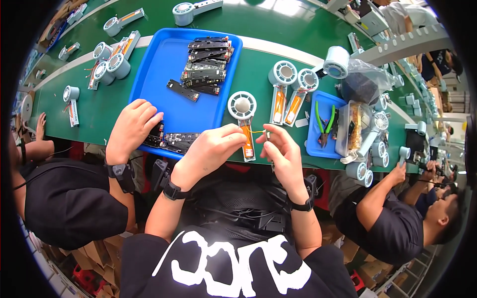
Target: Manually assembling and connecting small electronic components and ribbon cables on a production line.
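Fingers (233, 138) curled near yellow wire (257, 131)

L grip (214, 149) & R grip (281, 153) nr yel. wire (256, 131), fan handle (248, 148) betw.

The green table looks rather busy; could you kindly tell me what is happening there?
A person's left hand and right hand are at a pale blue fan lying on the green table, its handle open. A thin yellow wire runs between the hands; the right one seems to hold a small, mostly hidden part. A neighbour's hand is by dark circuit boards in a large blue tray; green-handled cutters lie in a smaller tray.
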The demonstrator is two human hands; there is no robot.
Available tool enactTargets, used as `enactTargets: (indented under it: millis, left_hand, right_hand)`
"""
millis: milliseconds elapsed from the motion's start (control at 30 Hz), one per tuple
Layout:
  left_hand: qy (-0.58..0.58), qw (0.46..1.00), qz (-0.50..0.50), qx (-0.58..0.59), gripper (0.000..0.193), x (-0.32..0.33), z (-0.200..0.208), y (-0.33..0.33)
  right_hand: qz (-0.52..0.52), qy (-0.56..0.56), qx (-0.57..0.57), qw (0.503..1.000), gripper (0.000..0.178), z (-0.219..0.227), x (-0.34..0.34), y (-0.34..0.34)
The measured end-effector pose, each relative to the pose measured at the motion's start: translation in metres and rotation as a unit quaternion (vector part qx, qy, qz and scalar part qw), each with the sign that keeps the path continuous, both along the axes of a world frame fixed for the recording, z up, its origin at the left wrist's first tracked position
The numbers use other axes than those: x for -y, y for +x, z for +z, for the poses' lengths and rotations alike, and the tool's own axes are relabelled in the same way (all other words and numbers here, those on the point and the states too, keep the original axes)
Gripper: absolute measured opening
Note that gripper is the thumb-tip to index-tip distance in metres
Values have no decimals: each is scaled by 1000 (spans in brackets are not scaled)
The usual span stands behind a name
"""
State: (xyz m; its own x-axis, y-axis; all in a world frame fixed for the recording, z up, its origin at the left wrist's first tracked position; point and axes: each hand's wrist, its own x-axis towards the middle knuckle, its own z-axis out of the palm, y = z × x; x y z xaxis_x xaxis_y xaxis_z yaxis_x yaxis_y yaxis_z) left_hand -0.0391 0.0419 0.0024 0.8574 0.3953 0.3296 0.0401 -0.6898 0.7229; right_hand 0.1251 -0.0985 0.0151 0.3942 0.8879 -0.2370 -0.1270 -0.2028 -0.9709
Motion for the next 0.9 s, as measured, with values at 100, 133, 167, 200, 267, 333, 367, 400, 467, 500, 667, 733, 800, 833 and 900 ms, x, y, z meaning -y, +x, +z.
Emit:
enactTargets:
  millis: [100,133,167,200,267,333,367,400,467,500,667,733,800,833,900]
  left_hand:
    - [-74,994,52,66,14,7,-7,2]
    - [-74,994,52,65,14,9,-7,2]
    - [-94,991,69,65,13,12,-5,3]
    - [-113,988,87,65,12,14,-4,3]
    - [-133,983,109,64,10,17,-2,5]
    - [-145,980,120,71,11,19,-2,8]
    - [-151,978,125,74,11,20,-1,9]
    - [-150,978,127,74,11,21,-1,10]
    - [-157,977,130,66,9,23,0,13]
    - [-160,976,131,62,8,24,0,13]
    - [-164,974,141,74,9,26,-2,16]
    - [-167,973,144,68,9,28,-2,16]
    - [-168,973,145,65,8,27,-2,17]
    - [-169,973,144,68,8,26,-3,18]
    - [-170,972,144,76,9,24,-4,18]
  right_hand:
    - [-14,0,-39,999,39,-2,0,-6]
    - [-14,0,-40,999,39,-4,0,-8]
    - [-30,9,-47,998,39,-6,0,-11]
    - [-46,18,-54,997,39,-8,0,-14]
    - [-57,27,-61,996,38,-10,-1,-19]
    - [-82,48,-80,992,37,-8,-3,-23]
    - [-95,59,-90,990,37,-8,-3,-25]
    - [-93,59,-90,990,37,-9,-2,-24]
    - [-73,59,-82,992,36,-12,1,-20]
    - [-64,58,-78,993,35,-13,2,-20]
    - [-53,60,-81,994,34,-10,3,-21]
    - [-49,58,-44,996,33,-10,4,-21]
    - [-48,56,-25,997,33,-11,4,-21]
    - [-51,56,-15,997,34,-10,4,-21]
    - [-55,55,5,997,35,-8,2,-21]
